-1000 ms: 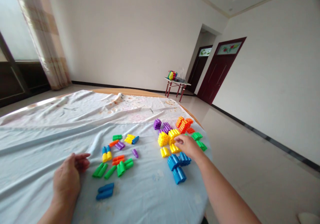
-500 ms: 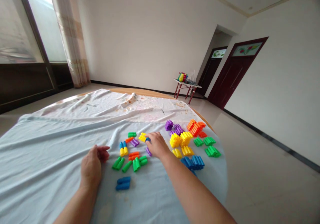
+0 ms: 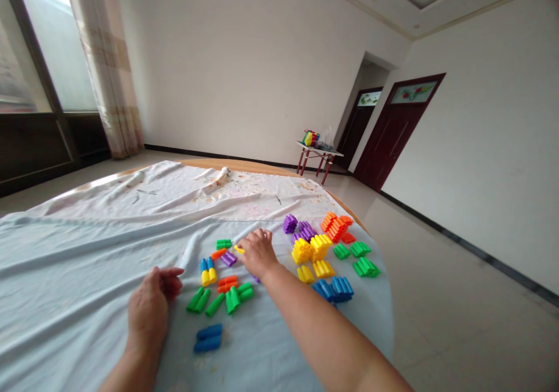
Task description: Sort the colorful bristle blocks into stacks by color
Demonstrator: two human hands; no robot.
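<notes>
My right hand (image 3: 258, 253) reaches over the middle of the loose bullet-shaped plastic blocks, fingers curled down. A yellow block (image 3: 239, 249) peeks out at its fingertips; whatever lies within the fingers is hidden. Part of a purple block (image 3: 255, 278) shows below the wrist. My left hand (image 3: 152, 299) rests on the cloth at the left, holding nothing, fingers loosely stretched out. Between the hands lie a joined blue-and-yellow pair (image 3: 208, 271), orange blocks (image 3: 227, 283), a purple pair (image 3: 229, 258) and several green blocks (image 3: 233, 300). A blue pair (image 3: 208, 338) sits nearer me.
Grouped by colour at the right are purple (image 3: 290, 223), orange (image 3: 336, 227), yellow (image 3: 311, 248), green (image 3: 366, 267) and blue (image 3: 334, 289) blocks. A wrinkled light-blue cloth (image 3: 78, 299) covers the round table. A small table (image 3: 321, 149) with bags stands by the far wall.
My right hand has shifted left over the yellow blocks, covering most of them and the blue piece seen at its fingers before. The view has turned slightly right; my left hand stays on the cloth.
</notes>
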